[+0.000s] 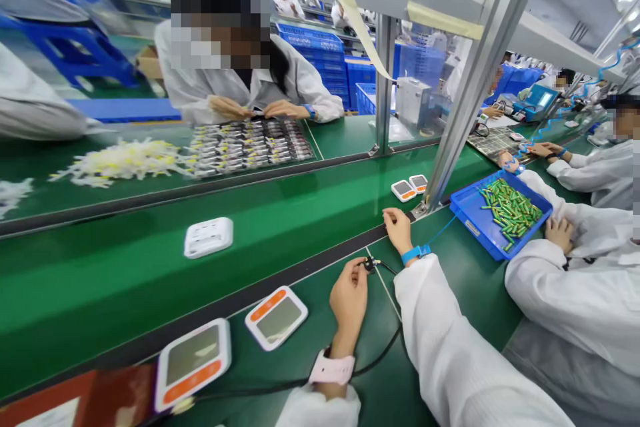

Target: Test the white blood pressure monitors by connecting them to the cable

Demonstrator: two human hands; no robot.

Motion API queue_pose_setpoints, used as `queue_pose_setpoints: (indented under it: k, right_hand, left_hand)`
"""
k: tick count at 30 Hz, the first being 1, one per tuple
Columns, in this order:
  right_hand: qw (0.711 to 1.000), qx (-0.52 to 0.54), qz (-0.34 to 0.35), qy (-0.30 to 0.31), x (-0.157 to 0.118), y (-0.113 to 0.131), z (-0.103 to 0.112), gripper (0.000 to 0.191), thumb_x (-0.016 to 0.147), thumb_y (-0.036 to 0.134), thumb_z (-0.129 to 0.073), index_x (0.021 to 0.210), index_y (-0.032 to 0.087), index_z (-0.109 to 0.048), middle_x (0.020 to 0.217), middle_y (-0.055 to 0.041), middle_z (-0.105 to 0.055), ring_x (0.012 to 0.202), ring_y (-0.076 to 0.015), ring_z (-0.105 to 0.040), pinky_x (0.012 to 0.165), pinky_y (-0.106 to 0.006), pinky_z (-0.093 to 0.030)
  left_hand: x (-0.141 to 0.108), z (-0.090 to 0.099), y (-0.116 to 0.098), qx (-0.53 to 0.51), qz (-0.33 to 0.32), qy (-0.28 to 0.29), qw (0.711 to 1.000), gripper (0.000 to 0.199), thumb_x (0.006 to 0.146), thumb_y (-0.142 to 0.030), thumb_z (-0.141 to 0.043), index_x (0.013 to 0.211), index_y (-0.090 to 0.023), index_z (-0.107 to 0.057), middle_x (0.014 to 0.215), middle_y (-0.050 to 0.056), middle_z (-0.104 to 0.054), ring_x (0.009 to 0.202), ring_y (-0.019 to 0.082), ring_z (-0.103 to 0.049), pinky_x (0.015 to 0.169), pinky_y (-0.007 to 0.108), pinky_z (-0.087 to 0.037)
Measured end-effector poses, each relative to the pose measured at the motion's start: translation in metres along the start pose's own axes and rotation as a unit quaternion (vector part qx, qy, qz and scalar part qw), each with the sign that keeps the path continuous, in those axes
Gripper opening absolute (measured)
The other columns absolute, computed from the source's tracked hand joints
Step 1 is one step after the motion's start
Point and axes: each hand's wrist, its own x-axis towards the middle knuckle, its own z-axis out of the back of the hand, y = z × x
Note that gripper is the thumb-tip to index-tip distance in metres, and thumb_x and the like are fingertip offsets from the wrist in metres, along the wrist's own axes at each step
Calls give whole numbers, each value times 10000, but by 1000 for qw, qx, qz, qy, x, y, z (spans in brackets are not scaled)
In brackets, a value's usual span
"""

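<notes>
Here the left hand (349, 297) pinches the black cable's plug (369, 264), while the right hand (399, 229) rests unclenched just beyond it on the worktop (310, 340).

electronics assembly line, factory floor. long green conveyor (125, 267) runs between green tabletops (450, 280), white devices (209, 237) riding on it. workers in white coats (575, 300) sit close on both sides, blue wrist straps (413, 253) on. blue bin (500, 213) full of green batteries (510, 208), tray of small parts (250, 145) across the belt, stacked blue crates (320, 53) behind, metal frame posts (475, 73) overhead.
</notes>
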Motion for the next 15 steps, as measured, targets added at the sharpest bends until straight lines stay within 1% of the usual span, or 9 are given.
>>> queue_pose_setpoints:
  k: [2, 3, 5, 8, 10, 13, 15]
  right_hand:
    - [999, -12, -23, -30, 9, 0, 4, 327, 903, 233, -421, 1182, 107, -535, 1174, -145, -581, 951, -145, -609, 815, -233, -478]
    - [998, -22, -37, -44, 15, 0, 6, 370, 900, 231, -425, 1232, 80, -486, 1220, -184, -535, 993, -163, -594, 833, -253, -477]
    - [995, -49, -60, -64, 28, 0, 11, 438, 882, 228, -466, 1278, 48, -418, 1246, -234, -477, 1053, -211, -559, 879, -308, -460]
    - [989, -94, -89, -77, 48, 2, 14, 470, 862, 238, -526, 1265, 29, -405, 1225, -270, -453, 1097, -290, -512, 923, -408, -419]
    - [984, -119, -106, -81, 59, 5, 12, 462, 858, 254, -552, 1232, 16, -422, 1210, -291, -446, 1108, -329, -492, 928, -456, -396]
    - [979, -143, -116, -86, 64, 11, 2, 486, 845, 251, -587, 1234, 11, -421, 1220, -301, -425, 1135, -352, -466, 954, -477, -361]
    - [980, -149, -97, -88, 59, 14, -5, 560, 821, 230, -618, 1290, 29, -387, 1257, -283, -394, 1156, -336, -458, 983, -448, -345]
  left_hand:
    - [0, 1, -2, 5, 2, -2, 1000, 217, 872, -250, -482, 1007, -239, -651, 805, -9, -717, 715, 136, -633, 649, 217, -412]
    - [0, 1, -3, 10, 3, -2, 1000, 218, 872, -252, -482, 1008, -242, -652, 808, -9, -718, 717, 139, -631, 645, 219, -407]
    - [-1, 1, -4, 16, 7, 1, 1000, 219, 876, -256, -479, 1008, -246, -654, 817, -10, -719, 724, 141, -629, 641, 221, -398]
    - [0, 1, -5, 15, 12, -3, 1000, 212, 874, -251, -484, 996, -251, -658, 817, -13, -719, 724, 139, -628, 640, 220, -390]
    - [0, 1, -6, 13, 14, -8, 1000, 206, 872, -253, -489, 984, -254, -663, 803, -13, -717, 717, 139, -626, 631, 220, -383]
    - [0, 0, -5, 13, 16, -9, 1000, 207, 874, -262, -490, 982, -259, -666, 790, -13, -716, 714, 142, -625, 621, 221, -373]
    - [-1, 0, -6, 11, 14, -8, 1000, 209, 877, -260, -486, 986, -259, -665, 795, -12, -716, 720, 142, -625, 626, 220, -373]
